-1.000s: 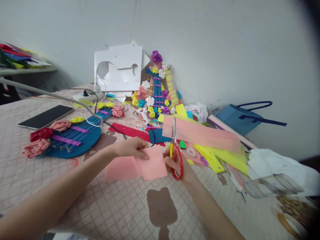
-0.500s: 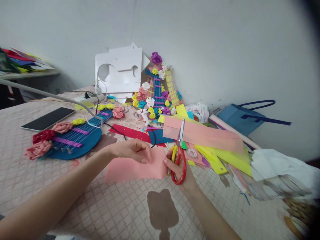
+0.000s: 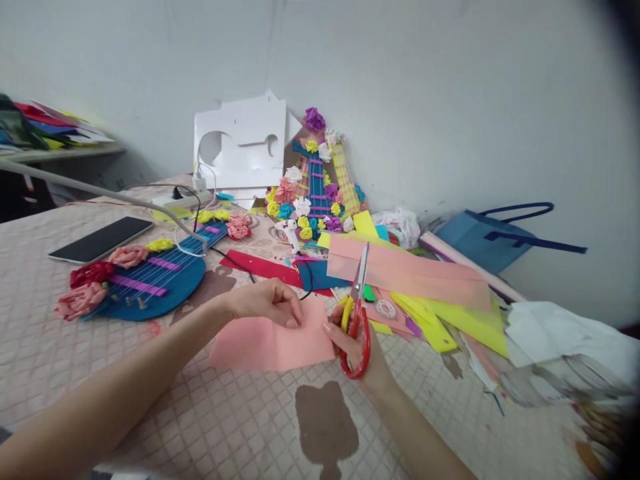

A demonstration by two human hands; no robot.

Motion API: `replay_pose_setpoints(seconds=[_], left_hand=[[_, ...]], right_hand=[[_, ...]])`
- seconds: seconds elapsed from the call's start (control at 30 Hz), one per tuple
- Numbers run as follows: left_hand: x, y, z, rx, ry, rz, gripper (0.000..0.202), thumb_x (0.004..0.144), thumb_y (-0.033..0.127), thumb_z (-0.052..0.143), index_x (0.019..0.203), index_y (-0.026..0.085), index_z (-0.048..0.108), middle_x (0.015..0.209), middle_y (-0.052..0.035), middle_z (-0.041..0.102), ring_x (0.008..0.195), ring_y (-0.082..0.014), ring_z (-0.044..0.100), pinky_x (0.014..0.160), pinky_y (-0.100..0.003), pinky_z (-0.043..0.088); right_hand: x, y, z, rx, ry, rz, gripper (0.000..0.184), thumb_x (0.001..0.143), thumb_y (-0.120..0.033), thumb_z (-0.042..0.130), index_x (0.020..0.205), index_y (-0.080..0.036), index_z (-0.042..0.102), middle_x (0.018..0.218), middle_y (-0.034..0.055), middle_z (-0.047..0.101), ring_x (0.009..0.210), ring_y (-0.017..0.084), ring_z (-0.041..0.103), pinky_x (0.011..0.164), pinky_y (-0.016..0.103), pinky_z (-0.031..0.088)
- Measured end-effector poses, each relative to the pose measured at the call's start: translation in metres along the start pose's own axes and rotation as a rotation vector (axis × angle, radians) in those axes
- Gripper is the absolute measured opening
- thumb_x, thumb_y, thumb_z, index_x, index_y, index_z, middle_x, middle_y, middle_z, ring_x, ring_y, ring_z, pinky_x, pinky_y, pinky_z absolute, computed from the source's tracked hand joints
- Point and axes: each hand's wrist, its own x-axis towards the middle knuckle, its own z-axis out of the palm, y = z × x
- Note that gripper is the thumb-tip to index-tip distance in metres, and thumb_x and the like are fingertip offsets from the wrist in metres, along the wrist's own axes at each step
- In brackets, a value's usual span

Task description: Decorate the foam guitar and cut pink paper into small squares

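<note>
A pink sheet (image 3: 280,343), thin like paper or fabric, lies across the table in front of me with a crease near its middle. My left hand (image 3: 270,303) rests over its upper edge, closed, thumb and fingers pinching the sheet. My right hand (image 3: 357,343) is wrapped round a pair of scissors (image 3: 359,320) with red and yellow handles, the blades pointing up and away. The right thumb also presses on the sheet's right edge. Just beyond the hands lie a red strip (image 3: 263,267) and a blue piece (image 3: 325,273).
Left, a blue guitar-shaped craft (image 3: 175,287) with rolled flowers lies near a dark tablet (image 3: 103,239). Behind stand decorated guitar shapes (image 3: 317,180), a glue gun (image 3: 287,233) and white cut boards (image 3: 240,147). Right are pink and yellow sheets (image 3: 470,320) and a blue bag (image 3: 480,240).
The pink sheet's lower edge has shifted slightly and its crease shows more clearly. The right hand with the scissors has moved a little down. The view has shifted slightly.
</note>
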Motion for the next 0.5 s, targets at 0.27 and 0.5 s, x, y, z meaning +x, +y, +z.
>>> replay_pose_setpoints(seconds=[0.27, 0.5], left_hand=[[-0.009, 0.009, -0.022, -0.058, 0.17, 0.02, 0.015, 0.067, 0.021, 0.075, 0.077, 0.013, 0.068, 0.07, -0.0002, 0.065, 0.063, -0.0061, 0.057, 0.061, -0.016, 0.044], [-0.016, 0.006, -0.049, -0.143, 0.388, 0.132, 0.018, 0.064, 0.021, 0.077, 0.072, 0.011, 0.065, 0.07, -0.0001, 0.061, 0.063, -0.0061, 0.053, 0.057, -0.015, 0.04]], right_hand=[[-0.005, -0.006, 0.006, 0.242, -0.196, -0.078, 0.032, 0.081, -0.051, 0.057, 0.086, -0.021, 0.05, 0.055, -0.0073, 0.043, 0.038, 0.005, 0.035, 0.039, 0.019, 0.027], [-0.03, 0.0, 0.027, 0.485, -0.563, 0.124, 0.068, 0.075, -0.079, 0.029, 0.091, -0.018, 0.055, 0.061, -0.0026, 0.042, 0.047, 0.01, 0.04, 0.05, 0.026, 0.035]])
